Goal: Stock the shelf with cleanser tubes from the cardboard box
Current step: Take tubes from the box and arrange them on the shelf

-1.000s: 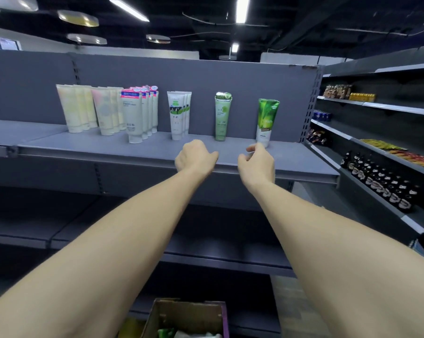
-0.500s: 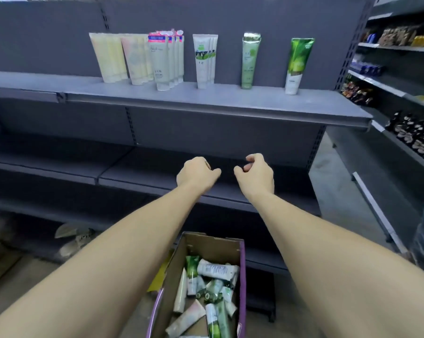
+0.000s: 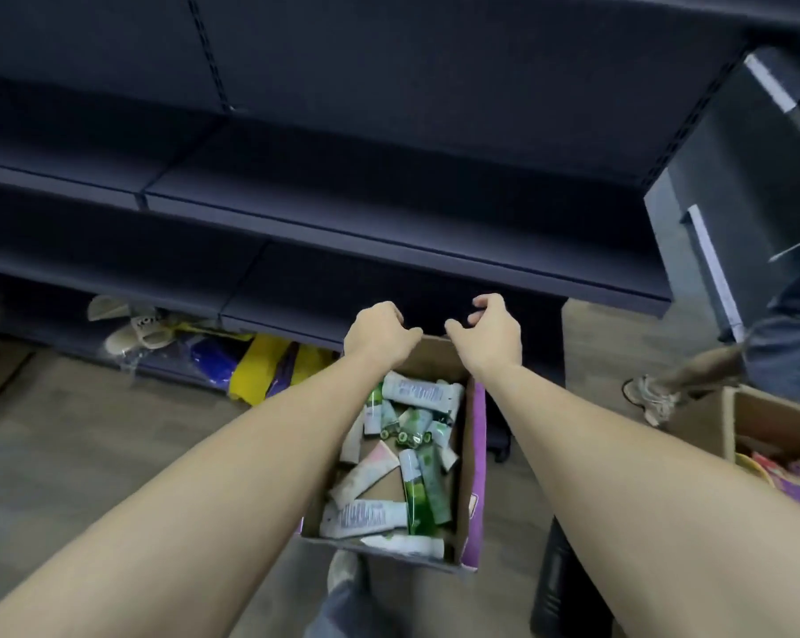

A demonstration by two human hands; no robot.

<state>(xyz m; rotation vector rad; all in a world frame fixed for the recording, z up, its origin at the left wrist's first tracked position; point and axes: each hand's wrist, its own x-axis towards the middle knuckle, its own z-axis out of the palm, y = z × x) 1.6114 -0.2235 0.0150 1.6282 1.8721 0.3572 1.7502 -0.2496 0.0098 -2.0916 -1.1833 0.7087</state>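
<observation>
Now both hands (image 3: 428,336) empty above box (image 3: 474,462) w/ tubes (image 3: 412,453).

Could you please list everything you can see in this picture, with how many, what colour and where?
cardboard box: one, brown with purple sides, on the floor between the forearms
cleanser tubes: a loose pile, too jumbled to count, white and green, inside the cardboard box
shelves: several tiers, dark blue-grey, across the top
sandals: seemingly two, beige, under the lowest shelf at left
bags: a few, yellow and blue, beside the sandals
second box: one, brown, at right edge
another person's foot: one, pale shoe, at right
left hand: fingers loosely curled, empty, above the box's far end
right hand: fingers loosely curled, empty, beside it
</observation>
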